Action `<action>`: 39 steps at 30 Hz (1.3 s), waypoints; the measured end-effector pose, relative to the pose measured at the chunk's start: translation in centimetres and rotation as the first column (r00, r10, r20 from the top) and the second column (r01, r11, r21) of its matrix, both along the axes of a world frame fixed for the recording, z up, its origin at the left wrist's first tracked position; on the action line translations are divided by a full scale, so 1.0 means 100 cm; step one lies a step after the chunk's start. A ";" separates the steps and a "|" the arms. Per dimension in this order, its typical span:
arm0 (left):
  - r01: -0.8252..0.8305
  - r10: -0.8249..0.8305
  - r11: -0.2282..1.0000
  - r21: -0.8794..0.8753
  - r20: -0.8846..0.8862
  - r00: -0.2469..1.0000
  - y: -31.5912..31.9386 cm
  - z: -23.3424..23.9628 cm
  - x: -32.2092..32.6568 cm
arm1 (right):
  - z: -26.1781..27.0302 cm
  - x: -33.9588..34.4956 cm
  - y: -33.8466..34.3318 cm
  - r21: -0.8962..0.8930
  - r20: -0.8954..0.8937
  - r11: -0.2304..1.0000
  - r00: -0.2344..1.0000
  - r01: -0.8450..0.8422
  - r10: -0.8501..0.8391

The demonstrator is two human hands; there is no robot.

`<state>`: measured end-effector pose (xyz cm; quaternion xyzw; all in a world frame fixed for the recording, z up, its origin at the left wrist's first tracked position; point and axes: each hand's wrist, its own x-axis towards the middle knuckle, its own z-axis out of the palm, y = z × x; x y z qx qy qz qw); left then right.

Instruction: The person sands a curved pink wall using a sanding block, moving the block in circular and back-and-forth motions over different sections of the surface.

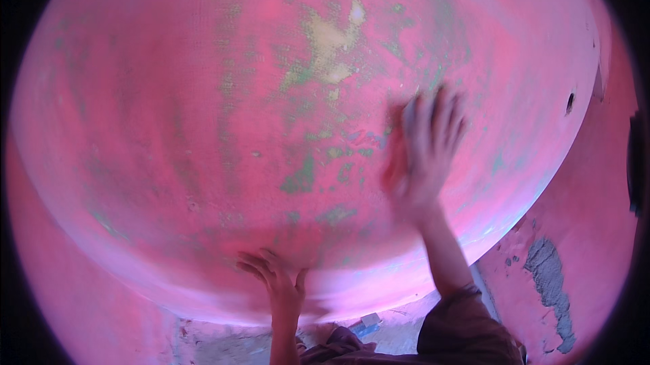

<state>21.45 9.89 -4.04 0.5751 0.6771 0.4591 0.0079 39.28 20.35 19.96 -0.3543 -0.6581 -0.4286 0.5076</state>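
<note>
A broad pink-painted wall-like surface (167, 111) fills most of the view, with worn patches showing green and pale yellow beneath. Near its lower edge my left hand (277, 278) rests its fingertips on the pink paint, fingers spread and holding nothing visible. Higher up and to the right, my right hand (429, 157) lies flat against the surface, blurred by motion, with fingers pointing up. A reddish-dark shape borders that hand on its left; whether it is a shadow or something under the palm I cannot tell.
On the right, another pink wall (604, 223) bears a rough grey cement patch (548, 283). A small dark hole (570, 104) marks the right part of the large surface. Below, a small blue-and-white object (366, 323) lies near the greyish floor (228, 352). A dark object (634, 164) stands at the far right.
</note>
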 end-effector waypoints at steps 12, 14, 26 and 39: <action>0.008 -0.009 1.000 0.026 0.010 1.000 -0.001 -0.004 -0.004 | -0.036 0.034 -0.006 -0.155 0.334 0.988 0.941 0.003 0.049; 0.011 -0.011 1.000 0.024 -0.002 1.000 -0.002 -0.006 -0.002 | -0.006 0.038 0.000 -0.108 0.199 0.994 0.980 0.023 -0.001; 0.028 -0.030 0.999 0.027 0.062 0.998 -0.003 0.002 -0.003 | -0.117 0.045 -0.010 -0.398 0.623 0.917 0.732 -0.009 0.277; 0.045 -0.045 0.999 0.027 0.006 0.999 0.001 0.000 -0.001 | -0.149 0.018 -0.025 -0.399 0.608 0.914 0.726 -0.069 0.320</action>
